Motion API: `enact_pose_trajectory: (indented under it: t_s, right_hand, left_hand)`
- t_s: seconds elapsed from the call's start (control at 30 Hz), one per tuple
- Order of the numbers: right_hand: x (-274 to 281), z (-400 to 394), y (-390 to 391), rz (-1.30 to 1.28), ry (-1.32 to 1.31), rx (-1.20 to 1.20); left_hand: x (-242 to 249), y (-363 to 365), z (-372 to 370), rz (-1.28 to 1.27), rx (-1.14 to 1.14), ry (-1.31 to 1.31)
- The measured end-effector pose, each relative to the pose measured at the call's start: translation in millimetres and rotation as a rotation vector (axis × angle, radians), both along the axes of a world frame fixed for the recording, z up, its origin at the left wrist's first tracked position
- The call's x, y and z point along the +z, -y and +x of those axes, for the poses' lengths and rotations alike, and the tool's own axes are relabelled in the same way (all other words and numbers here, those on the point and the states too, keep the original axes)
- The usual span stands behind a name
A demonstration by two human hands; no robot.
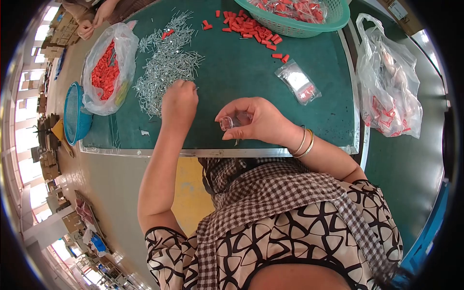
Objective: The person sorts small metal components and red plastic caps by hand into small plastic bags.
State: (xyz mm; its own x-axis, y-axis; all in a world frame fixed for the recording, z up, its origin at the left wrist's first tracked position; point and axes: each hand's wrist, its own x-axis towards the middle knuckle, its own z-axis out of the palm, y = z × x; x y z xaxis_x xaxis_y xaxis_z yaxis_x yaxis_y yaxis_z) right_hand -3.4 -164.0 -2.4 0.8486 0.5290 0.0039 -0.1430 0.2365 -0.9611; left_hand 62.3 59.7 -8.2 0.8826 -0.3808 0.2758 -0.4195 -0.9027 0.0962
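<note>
My left hand (180, 100) is closed at the near right edge of a pile of small silver screws or nails (166, 63); what its fingers hold is hidden. To its right, my right hand (258, 121) grips a small clear plastic bag (226, 123) between thumb and fingers. The bag's mouth is rounded open and faces left, towards my left hand. A flat clear packet (298, 82) with something reddish at its near end lies on the green table beyond my right hand.
Loose red plastic pieces (251, 28) lie near a green basket (295, 29) of filled packets. A bag of red pieces (106, 72) and a blue basket (75, 113) are left. A white plastic bag (389, 82) hangs right. Another person's hands (94, 21) show at upper left.
</note>
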Motion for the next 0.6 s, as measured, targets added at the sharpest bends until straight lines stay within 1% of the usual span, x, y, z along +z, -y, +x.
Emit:
enact_pose_trajectory:
  t_s: [0.03, 0.13, 0.2, 0.3, 0.4, 0.43, 0.53, 0.6]
  right_hand:
    - [-2.3, 0.0, -2.0, 0.055, -0.014, 0.002]
    - [10.3, 2.0, 5.6, -0.139, 0.044, 0.000]
    - [8.4, 2.4, 4.8, -0.135, 0.049, -0.012]
    - [11.4, 2.5, 5.5, -0.163, 0.064, -0.045]
    - [10.7, 2.9, 6.3, -0.166, 0.077, -0.144]
    - [10.4, 3.3, 5.2, -0.160, 0.087, -0.170]
    - [11.7, 2.8, 5.1, -0.151, 0.033, -0.178]
    - [15.2, 2.9, 6.5, -0.204, 0.002, -0.152]
  left_hand:
    - [-2.0, -0.3, 1.4, 0.031, 0.006, 0.000]
    - [-5.2, 3.7, 3.7, 0.110, 0.002, -0.019]
    - [-1.5, 7.3, 6.1, 0.141, -0.003, -0.031]
    - [11.2, 7.5, 7.8, -0.025, 0.073, -0.152]
    - [37.9, 12.8, -12.6, -0.798, 0.236, -0.453]
    - [53.3, 20.2, -27.8, -0.932, 0.240, -0.515]
    - [59.2, 38.1, -59.7, -1.153, 0.012, -0.457]
    - [53.5, 44.0, -65.4, -1.053, -0.065, -0.397]
